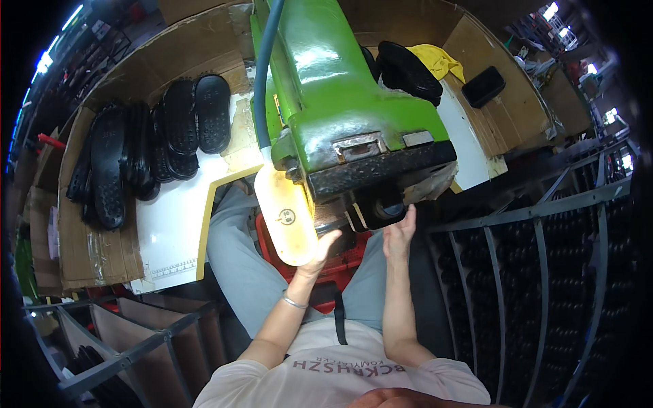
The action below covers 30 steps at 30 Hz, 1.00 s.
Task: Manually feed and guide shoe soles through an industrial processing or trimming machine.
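Note:
My left hand (pixel 321 257) is below the machine head, beside a glowing oblong lamp (pixel 279 211). Its thumb points right; the lamp hides the other fingers and whatever they hold. My right hand (pixel 400 234) reaches up at the right, its fingers bent against the edge of a black part (pixel 381 209) under the green machine (pixel 360 109). Whether that part belongs to the machine or is a separate piece, I cannot tell. Between my hands is a dark shape (pixel 347 239), too shadowed to name.
Several black shoe soles (pixel 182 115) lie left on a white table (pixel 166 231) edged with cardboard. More soles (pixel 408 71), a yellow cloth (pixel 439 60) and a black oblong block (pixel 483 87) are right. Metal racks (pixel 537 272) stand on both sides; a blue hose (pixel 262 81) runs down the machine.

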Available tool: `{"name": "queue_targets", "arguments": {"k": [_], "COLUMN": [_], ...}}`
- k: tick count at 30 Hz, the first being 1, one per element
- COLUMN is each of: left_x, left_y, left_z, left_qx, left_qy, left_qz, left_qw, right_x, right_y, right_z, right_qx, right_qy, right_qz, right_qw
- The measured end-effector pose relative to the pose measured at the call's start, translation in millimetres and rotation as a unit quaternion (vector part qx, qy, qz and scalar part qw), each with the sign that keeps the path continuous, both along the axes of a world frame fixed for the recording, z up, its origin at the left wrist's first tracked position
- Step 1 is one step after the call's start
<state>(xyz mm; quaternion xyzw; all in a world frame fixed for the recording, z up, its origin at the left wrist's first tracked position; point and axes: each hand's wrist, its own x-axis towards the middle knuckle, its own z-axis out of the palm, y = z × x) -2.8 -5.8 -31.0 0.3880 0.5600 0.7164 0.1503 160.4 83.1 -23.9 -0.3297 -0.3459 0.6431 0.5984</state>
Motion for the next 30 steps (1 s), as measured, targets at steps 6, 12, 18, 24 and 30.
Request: {"name": "queue_targets", "arguments": {"k": [6,12,18,24,30], "left_x": [-45.2,-66.2,-99.0,-133.8,-63.2], "left_y": [-26.3,-50.7,-83.3,-97.3,-39.7], "left_z": [30.7,55.4,24.5,3.7,50.1], "left_qx": [0.019,0.1,0.151,-0.054,-0.178], "left_qy": [0.018,-0.144,-0.195,-0.009,0.34], "left_qz": [-0.039,-0.04,-0.091,-0.041,-0.024], "left_qw": [0.999,0.984,0.965,0.998,0.923], "right_x": [4.1,-21.3,-43.0,-69.8,-69.5], "right_y": [9.1,-10.3,-29.2,-37.3,-31.0], "right_z": [28.6,46.6,36.0,28.1,47.7], "right_qx": [0.116,0.173,0.241,0.287,0.375], "right_qy": [-0.105,-0.106,-0.135,-0.14,-0.227], "right_qz": [-0.073,-0.016,0.043,0.044,-0.009], "right_qw": [0.985,0.979,0.96,0.947,0.899]}}
